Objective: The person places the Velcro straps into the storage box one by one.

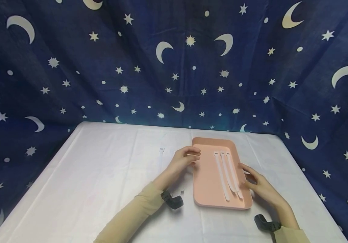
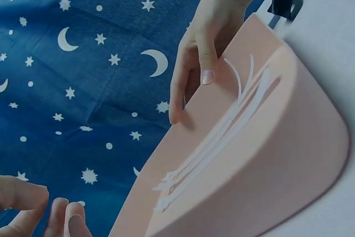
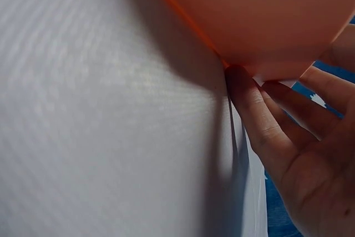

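A pink tray [image 1: 205, 182] lies on the white table, holding three white straps [image 1: 221, 175] side by side. My left hand [image 1: 178, 165] is at its left rim, fingers loosely bent and holding nothing; in the left wrist view those fingers [image 2: 58, 217] are apart from the tray [image 2: 244, 178]. At the right side, my right hand [image 1: 265, 190] touches the tray's edge with extended fingers. The left wrist view shows the right hand [image 2: 213, 34] at the rim beside the straps [image 2: 213, 145]. In the right wrist view, the right hand [image 3: 313, 162] has fingertips against the tray's outer wall [image 3: 260, 20].
On the white cloth [image 1: 110, 168] left of the tray lies a pale strap [image 1: 161, 157], with another faint one partly behind my left hand. A small grey piece [image 1: 182, 191] is near my left wrist. A dark blue curtain [image 1: 146, 44] with moons and stars hangs behind the table.
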Available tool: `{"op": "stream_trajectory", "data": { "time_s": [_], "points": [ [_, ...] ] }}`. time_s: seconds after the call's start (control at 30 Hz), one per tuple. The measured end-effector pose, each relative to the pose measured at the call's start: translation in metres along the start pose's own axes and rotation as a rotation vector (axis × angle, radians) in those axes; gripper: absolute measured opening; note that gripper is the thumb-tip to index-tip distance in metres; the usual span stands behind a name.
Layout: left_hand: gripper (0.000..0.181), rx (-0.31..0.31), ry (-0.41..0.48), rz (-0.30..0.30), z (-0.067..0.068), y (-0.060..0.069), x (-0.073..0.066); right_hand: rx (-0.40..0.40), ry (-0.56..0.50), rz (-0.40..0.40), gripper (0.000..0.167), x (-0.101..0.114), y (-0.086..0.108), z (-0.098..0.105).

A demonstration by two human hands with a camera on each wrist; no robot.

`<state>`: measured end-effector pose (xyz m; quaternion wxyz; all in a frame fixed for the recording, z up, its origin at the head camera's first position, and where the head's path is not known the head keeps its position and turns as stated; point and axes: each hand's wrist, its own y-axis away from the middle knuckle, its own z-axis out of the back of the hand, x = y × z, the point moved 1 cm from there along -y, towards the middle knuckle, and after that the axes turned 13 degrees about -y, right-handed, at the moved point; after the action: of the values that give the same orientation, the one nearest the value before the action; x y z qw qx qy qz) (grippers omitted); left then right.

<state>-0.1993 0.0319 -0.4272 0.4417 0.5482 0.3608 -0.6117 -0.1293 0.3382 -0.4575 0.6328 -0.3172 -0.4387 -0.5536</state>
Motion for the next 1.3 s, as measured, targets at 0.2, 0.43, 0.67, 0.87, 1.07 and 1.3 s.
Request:
{"op": "stream_trajectory", "data": {
  "time_s": [0.2, 0.43, 0.67, 0.87, 1.07, 1.3],
  "points": [
    [0.032, -0.004, -0.013, -0.016, 0.01, 0.008, 0.005, 0.001, 0.006, 0.006, 0.069, 0.002, 0.0, 0.0],
    [0.033, -0.015, -0.028, -0.011, 0.019, 0.015, 0.01, -0.004, -0.016, -0.024, 0.071, 0.001, 0.0, -0.001],
    [0.033, -0.037, -0.039, 0.002, 0.027, 0.019, 0.01, -0.005, -0.001, -0.015, 0.072, 0.001, 0.0, 0.0],
    [0.033, -0.089, -0.043, 0.008, 0.04, 0.018, 0.014, -0.003, 0.014, -0.016, 0.072, 0.002, -0.001, 0.001],
    [0.033, -0.171, -0.05, 0.042, 0.055, 0.011, 0.021, 0.006, 0.005, 0.016, 0.07, 0.001, 0.0, 0.002],
    [0.033, -0.217, -0.043, 0.067, 0.069, 0.006, 0.028, 0.01, -0.013, 0.022, 0.07, 0.001, 0.001, 0.001]
  ]
}}
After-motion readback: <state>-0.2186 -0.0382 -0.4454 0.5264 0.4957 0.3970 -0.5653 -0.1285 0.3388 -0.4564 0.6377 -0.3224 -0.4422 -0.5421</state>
